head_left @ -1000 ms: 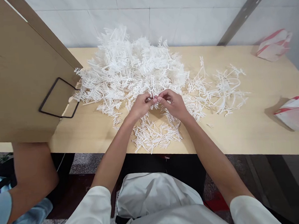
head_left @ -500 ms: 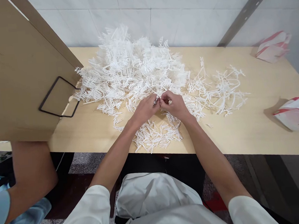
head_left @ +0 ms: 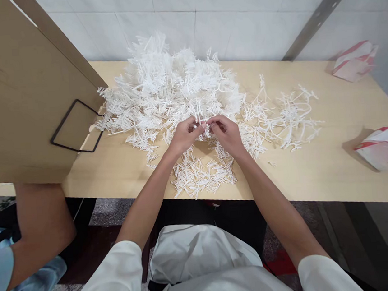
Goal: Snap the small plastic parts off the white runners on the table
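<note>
Both hands meet over the table, in front of a big heap of white branched plastic sprigs (head_left: pixel 175 83). My left hand (head_left: pixel 186 135) is closed, thumb and fingers pinching a small white branched piece (head_left: pixel 202 127). At the right side of that piece, my right hand (head_left: pixel 226 133) is closed too, its fingertips pinched close to it; what lies inside them is too small to make out. Below the hands lies a loose pile of short white sticks (head_left: pixel 203 176). More sticks (head_left: pixel 253 140) lie right of my right hand.
Bare, curly white stems (head_left: pixel 290 119) lie to the right. A cardboard panel (head_left: pixel 23 97) with a black wire stand (head_left: pixel 77 128) rises at left. Two red-and-white paper bags (head_left: pixel 387 146) stand on the table's right side. A co-worker's arm (head_left: pixel 44 222) shows behind the panel.
The fingers have shifted slightly and opened up around the piece, so more of the white branched piece shows between the hands. The piles look the same.
</note>
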The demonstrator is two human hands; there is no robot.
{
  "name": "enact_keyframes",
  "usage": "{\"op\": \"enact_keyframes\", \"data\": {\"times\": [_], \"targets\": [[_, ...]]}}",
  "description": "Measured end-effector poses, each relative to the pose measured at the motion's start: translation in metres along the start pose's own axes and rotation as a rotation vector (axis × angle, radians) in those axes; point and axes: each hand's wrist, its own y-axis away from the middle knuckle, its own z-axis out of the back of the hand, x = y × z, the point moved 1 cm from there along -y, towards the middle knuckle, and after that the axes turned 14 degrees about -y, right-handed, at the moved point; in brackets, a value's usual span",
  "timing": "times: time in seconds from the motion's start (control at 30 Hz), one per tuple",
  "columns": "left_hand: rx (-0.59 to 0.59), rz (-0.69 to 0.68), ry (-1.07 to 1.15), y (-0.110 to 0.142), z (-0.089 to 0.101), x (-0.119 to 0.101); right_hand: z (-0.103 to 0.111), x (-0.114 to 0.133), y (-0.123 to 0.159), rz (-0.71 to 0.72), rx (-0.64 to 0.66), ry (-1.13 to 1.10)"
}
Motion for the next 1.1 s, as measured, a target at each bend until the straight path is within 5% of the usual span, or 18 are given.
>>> {"op": "enact_keyframes", "data": {"times": [0.27,0.57,0.83,1.1], "targets": [[-0.034,-0.002,0.095,-0.001,-0.004,0.002,0.002,-0.002,-0.001,-0.128,0.046,-0.166],[-0.032,-0.201,-0.358,0.004,-0.003,0.001,0.004,-0.006,-0.002,-0.197,0.088,-0.037],[0.139,-0.176,-0.41,0.008,-0.008,-0.006,0.005,-0.001,-0.001,-0.102,0.105,0.177],[0.095,-0.163,-0.379,0.009,-0.014,-0.004,0.002,0.003,0.001,0.06,0.007,0.164]]}}
